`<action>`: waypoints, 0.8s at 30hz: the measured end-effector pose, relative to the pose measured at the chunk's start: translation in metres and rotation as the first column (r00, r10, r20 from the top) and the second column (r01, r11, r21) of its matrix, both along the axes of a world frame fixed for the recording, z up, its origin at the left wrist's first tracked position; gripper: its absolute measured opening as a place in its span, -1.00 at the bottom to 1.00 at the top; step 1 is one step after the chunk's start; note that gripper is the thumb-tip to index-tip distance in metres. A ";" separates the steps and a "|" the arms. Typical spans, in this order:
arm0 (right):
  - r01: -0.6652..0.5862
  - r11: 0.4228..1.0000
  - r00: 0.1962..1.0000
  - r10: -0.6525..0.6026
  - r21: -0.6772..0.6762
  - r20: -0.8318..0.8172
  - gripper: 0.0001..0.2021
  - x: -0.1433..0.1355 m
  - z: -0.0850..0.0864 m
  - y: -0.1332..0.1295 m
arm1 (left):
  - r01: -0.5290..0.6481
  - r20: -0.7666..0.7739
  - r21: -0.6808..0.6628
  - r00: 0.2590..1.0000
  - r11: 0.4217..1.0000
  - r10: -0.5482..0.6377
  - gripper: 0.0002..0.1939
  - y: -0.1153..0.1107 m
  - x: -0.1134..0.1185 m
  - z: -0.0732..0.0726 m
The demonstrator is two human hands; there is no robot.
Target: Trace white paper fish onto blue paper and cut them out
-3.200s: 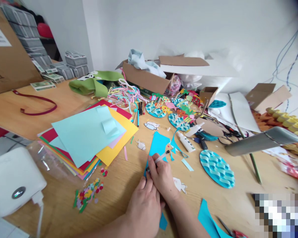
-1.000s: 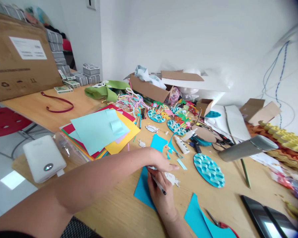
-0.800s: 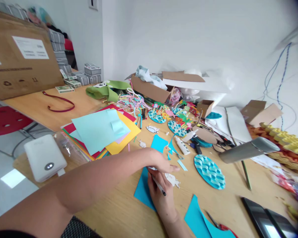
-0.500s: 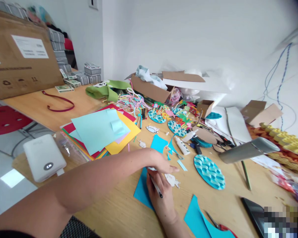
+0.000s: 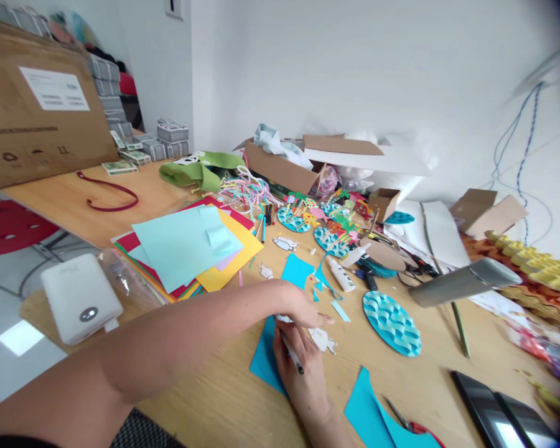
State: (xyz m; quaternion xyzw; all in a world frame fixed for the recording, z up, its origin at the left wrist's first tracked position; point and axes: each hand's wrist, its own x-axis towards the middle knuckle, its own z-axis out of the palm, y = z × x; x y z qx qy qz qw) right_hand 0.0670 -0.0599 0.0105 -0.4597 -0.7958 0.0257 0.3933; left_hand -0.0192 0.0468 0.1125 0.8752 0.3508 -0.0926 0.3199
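My right hand (image 5: 305, 373) is closed around a dark pen (image 5: 292, 354), its tip hidden under the fingers over a blue sheet (image 5: 267, 361). My left hand (image 5: 298, 305) reaches across from the left and lies over the sheet's upper end, fingers stretched out and partly hidden. A bit of white paper (image 5: 284, 318) peeks out between the two hands. Just right of them lies a white fish cutout (image 5: 322, 340). Beyond my left hand are another blue piece (image 5: 297, 270) and a small white fish cutout (image 5: 266, 271).
Coloured paper sheets (image 5: 172, 249) are stacked at left, near a white power bank (image 5: 81, 298). To the right are a wavy blue oval (image 5: 392, 323), a glue bottle (image 5: 342, 275) and a grey flask (image 5: 464, 281). Red-handled scissors (image 5: 415, 427) lie by cut blue paper (image 5: 371, 407).
The view has shifted very slightly, and more of the dark device at lower right shows. Both hands keep nearly the same pose, the pen still in my right hand.
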 end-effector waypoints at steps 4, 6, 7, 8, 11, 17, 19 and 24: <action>0.004 1.000 1.000 -0.004 -0.016 0.002 -0.79 0.001 0.000 -0.002 | 0.049 -0.075 -0.053 0.996 0.997 -0.053 -0.37 0.000 0.000 0.004; 0.003 1.000 1.000 -0.002 -0.018 0.005 -0.80 0.001 0.000 -0.003 | 0.064 -0.103 -0.067 0.992 0.996 -0.071 -0.35 -0.002 -0.001 0.007; 0.002 1.000 1.000 -0.002 -0.019 0.004 -0.80 0.001 0.000 -0.003 | 0.074 -0.116 -0.073 0.990 0.995 -0.082 -0.35 -0.002 -0.002 0.010; 0.002 1.000 1.000 -0.002 -0.022 0.000 -0.80 0.002 0.000 -0.003 | 0.085 -0.130 -0.080 0.987 0.993 -0.095 -0.34 -0.003 -0.002 0.012; 0.013 0.999 0.999 -0.014 -0.050 -0.028 -0.81 0.003 0.001 -0.004 | 0.112 -0.167 -0.099 0.978 0.989 -0.128 -0.32 -0.004 -0.003 0.015; 0.079 0.993 0.992 -0.087 -0.086 -0.090 -0.87 0.003 0.002 -0.003 | 0.123 -0.179 -0.102 0.974 0.987 -0.140 -0.28 -0.002 -0.002 0.012; 0.093 0.991 0.989 -0.103 -0.097 -0.102 -0.88 0.003 0.003 -0.003 | 0.121 -0.177 -0.101 0.975 0.988 -0.137 -0.29 -0.002 -0.002 0.011; 0.124 0.982 0.975 -0.147 -0.144 -0.164 -0.87 0.004 0.005 -0.001 | 0.118 -0.183 -0.094 0.974 0.989 -0.133 -0.29 -0.001 -0.002 0.009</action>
